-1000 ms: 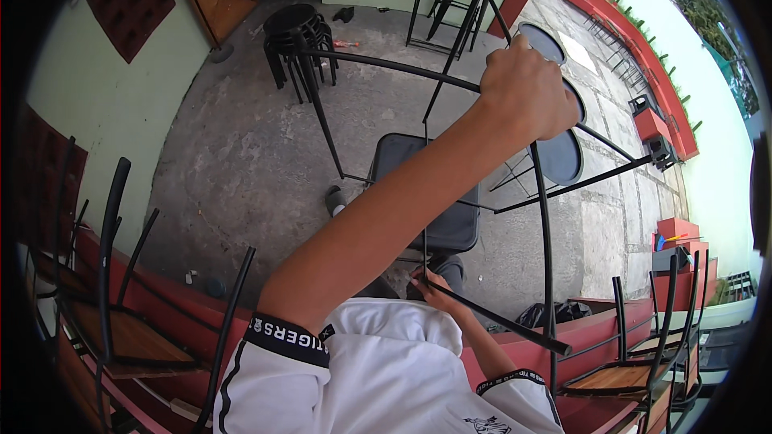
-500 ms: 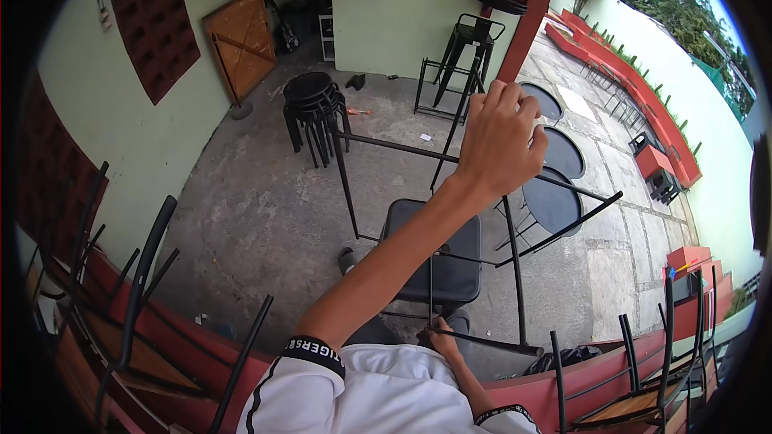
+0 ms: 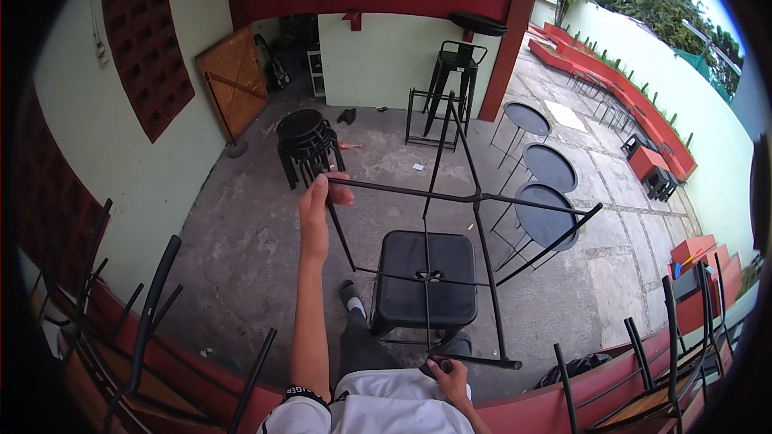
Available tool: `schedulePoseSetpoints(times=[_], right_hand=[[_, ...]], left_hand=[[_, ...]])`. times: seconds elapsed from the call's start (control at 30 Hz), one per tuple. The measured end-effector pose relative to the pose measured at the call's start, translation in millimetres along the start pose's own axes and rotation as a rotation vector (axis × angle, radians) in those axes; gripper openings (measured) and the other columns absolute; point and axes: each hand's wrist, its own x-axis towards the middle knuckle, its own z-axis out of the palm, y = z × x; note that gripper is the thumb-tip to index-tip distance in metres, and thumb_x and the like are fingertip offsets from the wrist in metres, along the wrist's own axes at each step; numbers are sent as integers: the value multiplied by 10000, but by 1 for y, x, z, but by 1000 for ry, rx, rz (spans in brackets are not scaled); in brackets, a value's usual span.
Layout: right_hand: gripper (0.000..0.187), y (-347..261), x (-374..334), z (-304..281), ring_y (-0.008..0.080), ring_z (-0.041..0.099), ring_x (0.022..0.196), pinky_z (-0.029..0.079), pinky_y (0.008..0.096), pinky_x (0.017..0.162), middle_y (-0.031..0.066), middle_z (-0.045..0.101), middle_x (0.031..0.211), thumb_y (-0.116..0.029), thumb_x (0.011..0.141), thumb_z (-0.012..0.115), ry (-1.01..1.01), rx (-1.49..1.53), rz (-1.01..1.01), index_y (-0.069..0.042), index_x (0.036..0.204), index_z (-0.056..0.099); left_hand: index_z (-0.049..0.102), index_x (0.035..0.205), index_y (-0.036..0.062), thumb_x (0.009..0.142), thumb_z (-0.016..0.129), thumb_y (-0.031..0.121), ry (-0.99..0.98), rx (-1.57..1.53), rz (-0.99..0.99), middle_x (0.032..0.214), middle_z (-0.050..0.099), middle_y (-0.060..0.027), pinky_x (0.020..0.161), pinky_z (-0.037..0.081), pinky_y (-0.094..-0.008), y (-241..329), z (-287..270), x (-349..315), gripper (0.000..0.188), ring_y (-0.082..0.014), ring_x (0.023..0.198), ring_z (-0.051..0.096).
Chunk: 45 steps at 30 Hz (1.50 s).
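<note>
Stool stack (image 3: 304,138) left of the frame (image 3: 478,198), tables (image 3: 550,166) to its right

A skeletal black metal frame of thin round bars (image 3: 478,198) is held up, its four legs linked by two crosses: the wider-looking one faces the camera, the other overlaps a black square-topped stool (image 3: 406,297) in view.

Both hands (image 3: 314,210) grip a thin black metal frame (image 3: 478,197) over a square black stool (image 3: 452,261).

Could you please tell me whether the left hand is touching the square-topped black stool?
No, the left hand holds the thin black metal frame, apart from the square-topped black stool.
</note>
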Motion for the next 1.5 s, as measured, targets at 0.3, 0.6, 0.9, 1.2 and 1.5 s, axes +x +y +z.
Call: schedulePoseSetpoints(times=[0.3,0.6,0.9,1.2,1.5], right_hand=[[183,-19,14,-4,277,632,852,473,348,780,130,672,892,-113,809,681,136,-25,-166,-23,968,680],[98,9,97,-53,155,490,679,402,301,641,77,550,781,-82,891,623,481,77,-233,-3,944,645],[147,33,182,-118,108,547,643,445,278,517,27,578,740,-171,905,641,464,-27,-220,-31,942,665],[467,13,153,-101,155,604,728,506,281,539,92,604,935,-178,858,703,490,314,121,-8,1243,500],[371,-83,69,-82,189,660,846,525,289,667,116,649,1001,47,850,563,-312,973,352,30,1220,541]], left_hand=[[389,712,95,988,513,412,15,-33,91,635,354,31,518,233,-260,-10,-13,-60,439,-71,544,302],[371,645,64,930,584,469,-42,-10,89,577,329,27,475,205,-272,24,18,-146,538,-78,508,307],[475,641,50,918,623,386,-313,23,65,517,341,-23,421,247,-303,58,88,-204,460,-147,408,343],[453,635,19,879,674,171,-469,6,-49,495,327,-57,421,253,-295,29,84,-210,363,-123,406,332],[509,656,4,862,641,98,-410,72,-48,497,322,-70,421,240,-294,26,82,-215,262,-119,399,320]])
